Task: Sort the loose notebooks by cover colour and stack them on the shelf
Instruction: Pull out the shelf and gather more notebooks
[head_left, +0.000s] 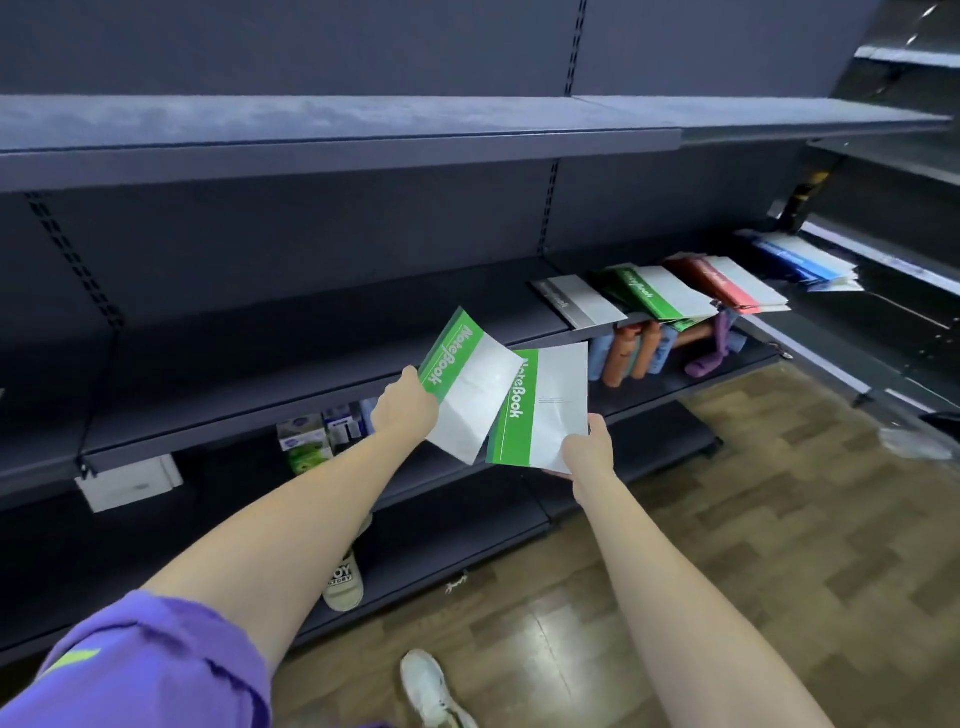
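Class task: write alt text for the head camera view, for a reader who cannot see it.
A person holds a green-and-white notebook in each hand, left hand and right hand, before a dark shelf. Farther right on it lie a grey notebook and green, red and blue stacks.

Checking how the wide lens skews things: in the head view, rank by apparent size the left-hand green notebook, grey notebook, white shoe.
1. Green notebook, nearest the camera.
2 and 3. Grey notebook and white shoe look alike; the shoe is cut off, so unranked.

Dim, even overhead light glaring off the wooden floor (571, 639); wide-angle distortion bending shelf edges (337, 156); corners blurring slightly
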